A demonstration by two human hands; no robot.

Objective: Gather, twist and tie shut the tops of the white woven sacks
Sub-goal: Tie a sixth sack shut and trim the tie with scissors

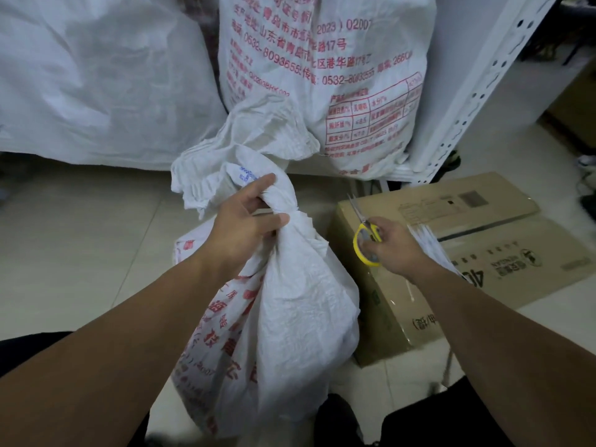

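Observation:
A white woven sack (290, 317) with red print stands on the floor right in front of me. Its top is gathered and twisted into a tight neck (283, 201), and the loose mouth fans out above it to the left. My left hand (242, 227) is closed around that neck. To the right, my right hand (390, 250) holds yellow-handled scissors (364, 233) lying on a cardboard box, blades pointing away from me. A bundle of white strips (429, 243) lies on the box just beyond my right hand.
A second printed sack (338, 75) with its gathered top pointing my way stands behind. A large plain white sack (96, 75) fills the back left. Flat cardboard boxes (483, 221) lie at right, beside a white perforated shelf post (477, 85). Pale tiled floor (80, 237) is at left.

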